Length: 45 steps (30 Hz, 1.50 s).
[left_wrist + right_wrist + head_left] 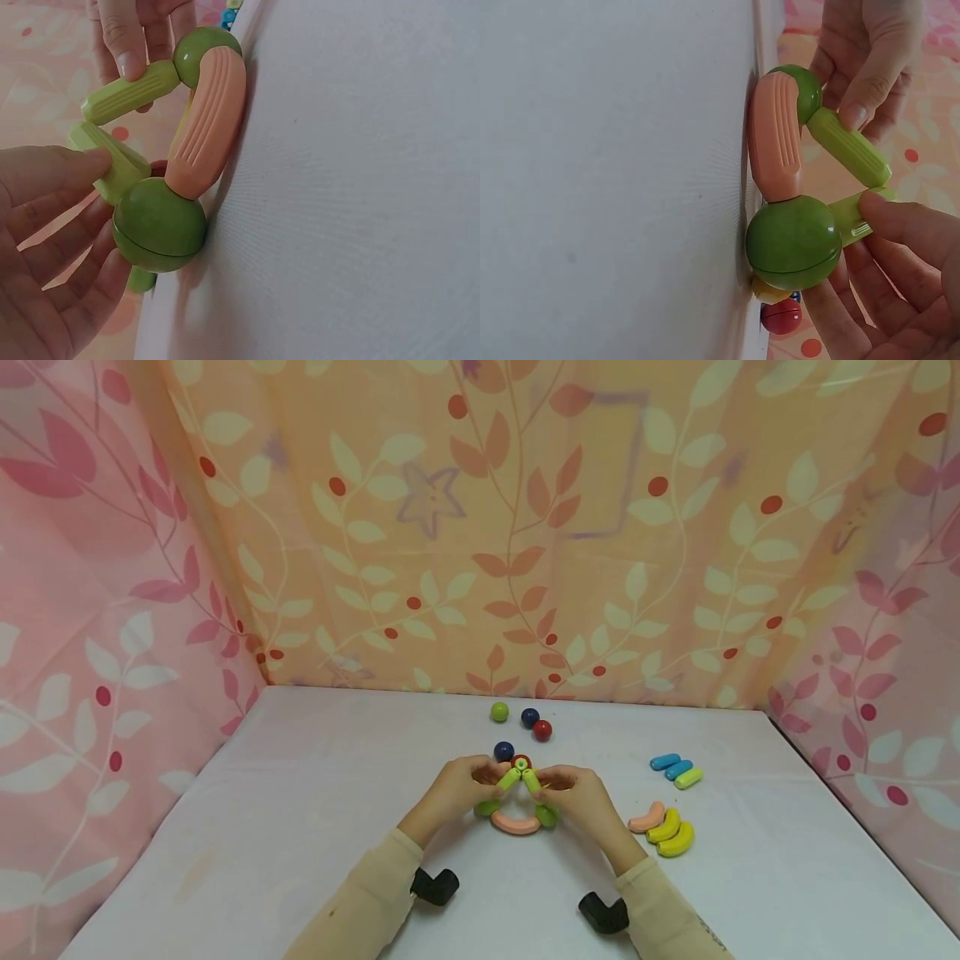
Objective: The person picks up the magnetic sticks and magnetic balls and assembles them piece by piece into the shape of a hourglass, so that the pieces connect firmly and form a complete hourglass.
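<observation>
My left hand [465,783] pinches one lime-green stick [114,166] between thumb and fingers. My right hand [576,789] pinches another lime-green stick [864,214]. Each stick meets a green ball, and the two balls, left [160,223] and right [793,241], are joined by a curved salmon piece [515,823] low at the white table. The free stick ends lean together, a small gap between them in the left wrist view. Behind the sticks, a red ball [514,760] partly shows in the head view. A yellow piece [771,291] is mostly hidden behind the right green ball.
Navy balls [504,751], a red ball [542,731] and a green ball [499,712] lie beyond the hands. Blue sticks [665,762] and a lime stick [688,778] lie right, with yellow curved pieces [676,839] and a salmon one [647,817] nearer. Patterned cloth [480,610] stands behind.
</observation>
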Each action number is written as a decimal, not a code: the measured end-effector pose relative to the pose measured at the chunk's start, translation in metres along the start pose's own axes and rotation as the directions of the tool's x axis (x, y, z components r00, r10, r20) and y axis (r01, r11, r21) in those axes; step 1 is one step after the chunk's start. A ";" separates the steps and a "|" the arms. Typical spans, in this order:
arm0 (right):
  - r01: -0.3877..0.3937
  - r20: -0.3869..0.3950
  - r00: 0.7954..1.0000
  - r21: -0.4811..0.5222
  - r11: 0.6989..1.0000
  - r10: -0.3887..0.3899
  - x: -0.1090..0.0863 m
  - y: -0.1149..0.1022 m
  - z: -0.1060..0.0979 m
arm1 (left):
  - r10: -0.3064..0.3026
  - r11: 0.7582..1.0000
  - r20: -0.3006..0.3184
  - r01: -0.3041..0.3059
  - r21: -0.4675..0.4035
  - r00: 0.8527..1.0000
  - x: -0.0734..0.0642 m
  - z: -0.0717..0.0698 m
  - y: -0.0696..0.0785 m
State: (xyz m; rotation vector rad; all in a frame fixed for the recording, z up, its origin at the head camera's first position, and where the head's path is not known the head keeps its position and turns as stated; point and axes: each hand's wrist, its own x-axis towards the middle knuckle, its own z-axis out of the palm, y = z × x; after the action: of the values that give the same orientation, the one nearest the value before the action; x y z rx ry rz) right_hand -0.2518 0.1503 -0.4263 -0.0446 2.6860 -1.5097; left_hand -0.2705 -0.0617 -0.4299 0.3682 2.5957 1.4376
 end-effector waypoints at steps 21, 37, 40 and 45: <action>0.069 0.039 0.997 -0.082 0.994 -0.066 -0.001 -0.003 0.001 | 0.057 0.998 -0.010 -0.057 0.000 0.998 -0.003 0.008 0.006; 0.070 0.039 0.997 -0.054 0.996 -0.068 -0.003 -0.004 0.000 | 0.054 0.998 -0.023 -0.054 0.025 0.998 -0.003 0.008 0.006; 0.055 0.069 0.996 -0.049 0.997 -0.052 -0.002 -0.003 -0.003 | 0.042 0.999 -0.015 -0.041 0.032 0.999 -0.003 0.005 0.006; -0.014 0.108 0.994 -0.043 0.999 0.018 0.000 0.003 -0.014 | -0.037 0.999 -0.001 0.037 0.025 0.999 -0.002 -0.008 0.004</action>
State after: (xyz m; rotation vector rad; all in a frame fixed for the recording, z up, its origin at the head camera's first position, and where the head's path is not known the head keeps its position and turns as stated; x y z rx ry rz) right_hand -0.2530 0.1638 -0.4210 -0.1037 2.6265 -1.4039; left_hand -0.2698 -0.0666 -0.4228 0.3212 2.6089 1.3946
